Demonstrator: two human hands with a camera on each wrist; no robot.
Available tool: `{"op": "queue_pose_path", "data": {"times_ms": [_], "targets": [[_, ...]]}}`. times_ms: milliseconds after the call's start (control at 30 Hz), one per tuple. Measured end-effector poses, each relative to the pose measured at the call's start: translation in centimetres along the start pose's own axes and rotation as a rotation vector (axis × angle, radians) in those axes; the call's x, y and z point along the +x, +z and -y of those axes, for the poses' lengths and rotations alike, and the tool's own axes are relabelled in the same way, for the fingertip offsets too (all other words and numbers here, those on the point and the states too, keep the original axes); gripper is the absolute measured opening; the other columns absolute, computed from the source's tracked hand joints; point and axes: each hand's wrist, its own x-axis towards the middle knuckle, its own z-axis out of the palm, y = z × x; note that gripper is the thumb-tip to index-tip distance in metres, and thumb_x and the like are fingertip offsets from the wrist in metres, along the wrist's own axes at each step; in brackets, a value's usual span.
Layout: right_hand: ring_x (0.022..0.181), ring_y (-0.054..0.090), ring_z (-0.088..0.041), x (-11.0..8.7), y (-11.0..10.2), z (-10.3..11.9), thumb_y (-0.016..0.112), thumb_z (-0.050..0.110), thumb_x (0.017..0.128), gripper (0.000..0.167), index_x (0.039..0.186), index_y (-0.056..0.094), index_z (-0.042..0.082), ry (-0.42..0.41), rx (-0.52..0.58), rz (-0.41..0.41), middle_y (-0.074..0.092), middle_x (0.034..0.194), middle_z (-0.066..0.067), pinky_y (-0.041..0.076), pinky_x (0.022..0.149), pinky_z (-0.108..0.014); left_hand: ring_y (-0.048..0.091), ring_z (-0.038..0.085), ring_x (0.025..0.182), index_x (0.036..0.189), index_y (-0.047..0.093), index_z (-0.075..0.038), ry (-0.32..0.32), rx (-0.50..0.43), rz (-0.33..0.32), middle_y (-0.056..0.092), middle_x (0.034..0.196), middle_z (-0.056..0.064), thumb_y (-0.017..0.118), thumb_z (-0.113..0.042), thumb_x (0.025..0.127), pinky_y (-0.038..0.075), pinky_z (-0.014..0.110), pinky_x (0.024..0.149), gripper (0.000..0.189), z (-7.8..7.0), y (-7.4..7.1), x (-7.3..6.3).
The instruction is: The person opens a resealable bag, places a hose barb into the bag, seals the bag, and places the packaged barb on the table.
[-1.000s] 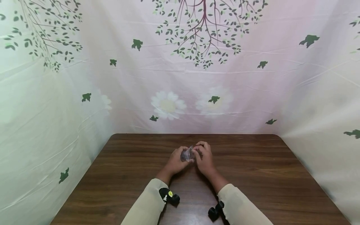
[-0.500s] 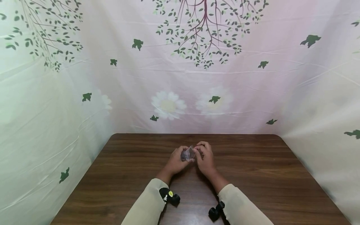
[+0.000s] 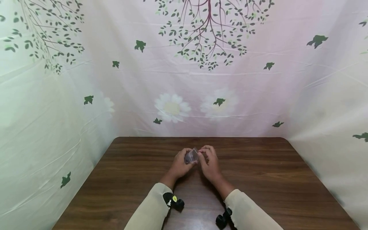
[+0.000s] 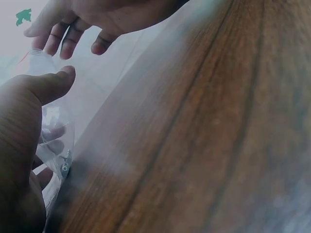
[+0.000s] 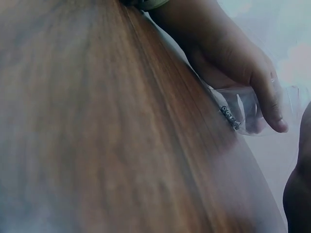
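A small clear zip bag (image 3: 191,156) is gripped by my left hand (image 3: 180,164) over the middle of the table, its thumb lying across the plastic. Small metal pieces (image 5: 228,117), which look like nuts or screws, lie at the bottom of the bag in the right wrist view. The bag's upper end carries a thin red line, seen in the left wrist view. My right hand (image 3: 211,163) is at that end, with thumb and forefinger pinching the edge and the other fingers bent loosely. The exact contact of the right fingertips is partly hidden.
The brown wooden table (image 3: 120,191) has rounded far corners. Printed cloth (image 3: 189,83) with leaves, birds and flowers hangs behind it and at both sides. Black wrist cameras (image 3: 179,204) sit at the cuffs of the pale sleeves (image 3: 149,207).
The bag's upper end has tilted up slightly and looks more spread. My right forearm has shifted a little to the right, while both hands stay in nearly the same place.
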Motion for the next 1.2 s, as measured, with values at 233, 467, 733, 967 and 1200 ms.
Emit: {"op": "queue_pose_path", "data": {"times_ms": [233, 467, 733, 967, 1200], "targets": [[0.119, 0.061, -0.029, -0.1, -0.1, -0.1, 0.064, 0.012, 0.11, 0.015, 0.117, 0.071, 0.0, 0.019, 0.032, -0.019, 0.061, 0.133, -0.025, 0.049, 0.082, -0.028, 0.066, 0.028, 0.119, 0.14, 0.059, -0.008, -0.019, -0.045, -0.055, 0.069, 0.135, 0.015, 0.087, -0.034, 0.095, 0.055, 0.051, 0.104, 0.059, -0.3, 0.2, 0.2], [0.118, 0.06, -0.026, -0.1, 0.0, 0.2, 0.066, 0.01, 0.109, 0.011, 0.116, 0.071, 0.005, 0.014, 0.074, -0.032, 0.063, 0.133, -0.02, 0.049, 0.08, -0.031, 0.067, 0.032, 0.123, 0.143, 0.057, -0.008, -0.072, -0.092, -0.146, 0.069, 0.139, 0.016, 0.086, -0.034, 0.096, 0.055, 0.054, 0.107, 0.061, -1.4, 0.6, 0.2], [0.123, 0.056, -0.026, -0.1, 0.0, 1.6, 0.067, 0.001, 0.105, 0.014, 0.118, 0.07, -0.001, 0.02, 0.114, -0.091, 0.06, 0.135, -0.025, 0.046, 0.082, -0.034, 0.069, 0.031, 0.114, 0.137, 0.061, -0.005, 0.014, -0.045, -0.336, 0.072, 0.125, 0.016, 0.092, -0.025, 0.089, 0.054, 0.051, 0.099, 0.06, -2.7, 1.5, 0.2], [0.124, 0.053, -0.031, 0.2, -0.2, 4.0, 0.066, -0.005, 0.101, 0.021, 0.122, 0.063, -0.01, -0.002, 0.141, -0.154, 0.055, 0.134, -0.035, 0.046, 0.081, -0.045, 0.068, 0.031, 0.101, 0.13, 0.064, -0.006, 0.259, 0.003, -0.613, 0.073, 0.113, 0.016, 0.093, -0.029, 0.087, 0.053, 0.044, 0.085, 0.057, -1.1, 3.2, 1.0], [0.123, 0.055, -0.029, 0.2, -0.4, 3.0, 0.078, -0.001, 0.094, 0.021, 0.112, 0.068, -0.002, -0.077, 0.121, -0.151, 0.058, 0.135, -0.026, 0.045, 0.082, -0.037, 0.07, 0.035, 0.098, 0.129, 0.065, -0.007, 0.235, -0.019, -0.675, 0.075, 0.112, 0.017, 0.092, -0.035, 0.088, 0.055, 0.053, 0.082, 0.056, -2.5, 3.4, 0.4]]}}
